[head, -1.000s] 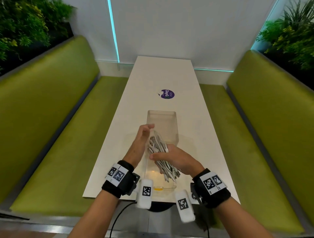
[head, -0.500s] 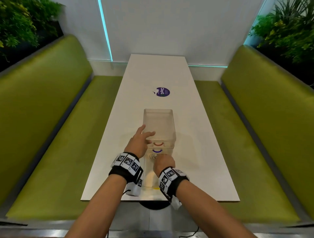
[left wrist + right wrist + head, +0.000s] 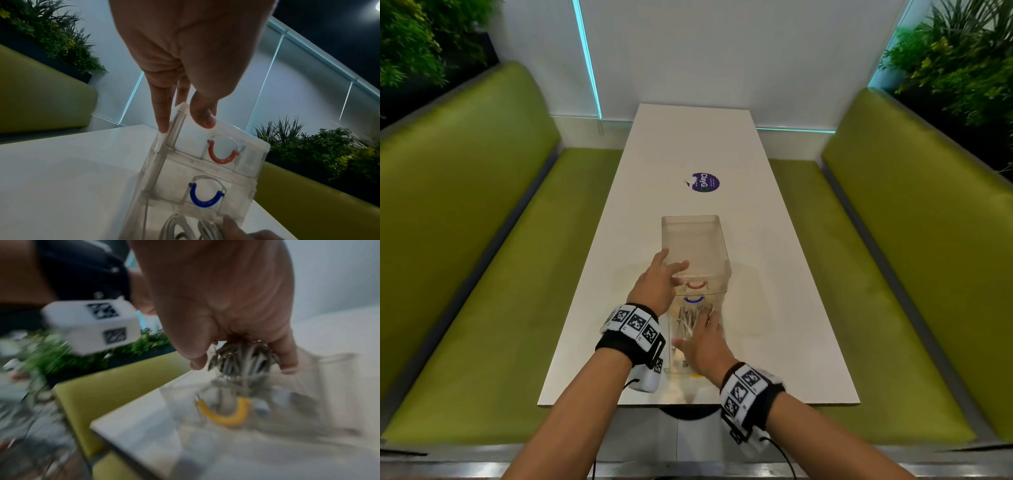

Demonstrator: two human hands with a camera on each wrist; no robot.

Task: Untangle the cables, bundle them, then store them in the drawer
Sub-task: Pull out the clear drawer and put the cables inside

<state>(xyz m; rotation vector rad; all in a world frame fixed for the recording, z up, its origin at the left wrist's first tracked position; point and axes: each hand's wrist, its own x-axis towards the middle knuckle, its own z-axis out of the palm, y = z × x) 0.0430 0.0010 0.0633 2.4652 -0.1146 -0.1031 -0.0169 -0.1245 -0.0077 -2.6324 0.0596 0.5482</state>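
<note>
Bearing drawers (image 3: 693,240), white table (image 3: 688,144) between benches (image 3: 482,274)

The clear plastic drawer box (image 3: 693,236) carries a red half-ring handle (image 3: 223,162), a blue half-ring handle (image 3: 205,205) and a yellow half-ring handle (image 3: 225,421). The grey-white cables (image 3: 688,319) are pale. The white rectangular table (image 3: 688,144) bears a round purple sticker (image 3: 705,182) with white letters. The olive-green padded benches (image 3: 482,240) are plain. The black wrist bands (image 3: 635,325) show black-and-white square codes.

Right hand (image 3: 703,346) on cables (image 3: 687,318) in drawer (image 3: 672,337)
</note>
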